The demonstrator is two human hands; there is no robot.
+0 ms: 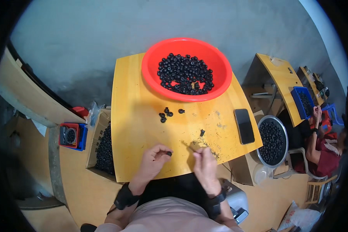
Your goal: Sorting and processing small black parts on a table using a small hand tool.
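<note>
Over the near edge of the yellow table (pixel 129 116), my left hand (pixel 152 161) pinches a small round black part (pixel 169 153) between thumb and fingertips. To its right, my right hand (pixel 206 164) is closed around a thin, narrow tool (pixel 188 146), whose tip points toward the left hand without touching the part; its exact kind is unclear. Several black ring-shaped parts (pixel 166 110) lie loose beyond my hands. One more black piece (pixel 202 132) rests among dark crumbs just beyond my right hand.
A red basin (pixel 225 79) holding many black parts stands at the table's far side. A phone (pixel 244 126) lies at the right edge. On the floor are a cardboard box (pixel 92 152) of parts to the left and a metal bowl (pixel 285 145) to the right. A co-worker (pixel 319 154) sits far right.
</note>
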